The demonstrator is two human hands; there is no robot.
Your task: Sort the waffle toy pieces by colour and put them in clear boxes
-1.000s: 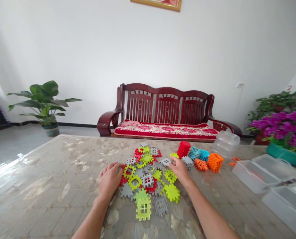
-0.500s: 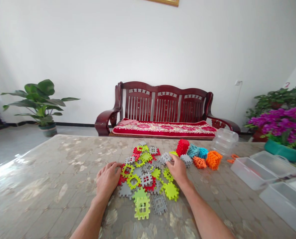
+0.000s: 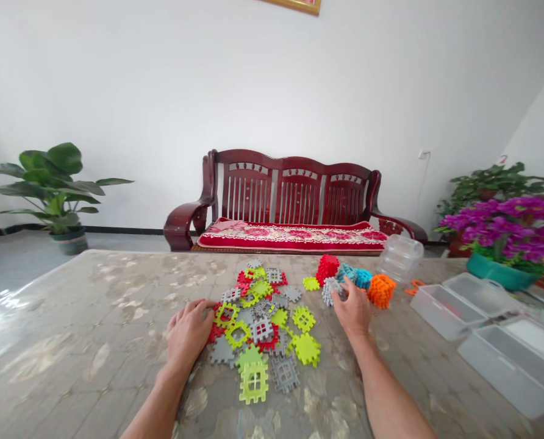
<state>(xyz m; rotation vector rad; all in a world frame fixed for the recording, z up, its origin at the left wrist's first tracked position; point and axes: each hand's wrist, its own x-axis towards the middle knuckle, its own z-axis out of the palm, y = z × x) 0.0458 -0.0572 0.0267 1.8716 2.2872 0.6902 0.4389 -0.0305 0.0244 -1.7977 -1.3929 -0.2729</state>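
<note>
My left hand [image 3: 190,326] lies flat on the table, fingertips at the left edge of a loose pile of plastic interlocking tiles. Among them are a lime window tile [image 3: 254,382], a grey window tile [image 3: 285,373], a solid lime tile [image 3: 307,349] and red tiles partly covered by others. To the right of the pile, my right hand [image 3: 353,310] has its thumb and fingers closed at a grey stack of interlocking tiles [image 3: 331,291]. A red stack [image 3: 327,269], a teal stack [image 3: 346,274], a blue stack [image 3: 363,279] and an orange stack [image 3: 382,291] stand around it.
Clear plastic boxes [image 3: 448,311] lie at the right, with a stacked clear container [image 3: 400,259] behind. Purple flowers in a teal pot [image 3: 501,272] stand at the far right. Beyond the table is a wooden bench [image 3: 294,189]. A single lime tile [image 3: 311,283] lies apart.
My right hand has moved right from a grey tile by the pile to the grey stack, now partly covering the smaller orange stack. My left hand stays beside the pile. The view has turned slightly right.
</note>
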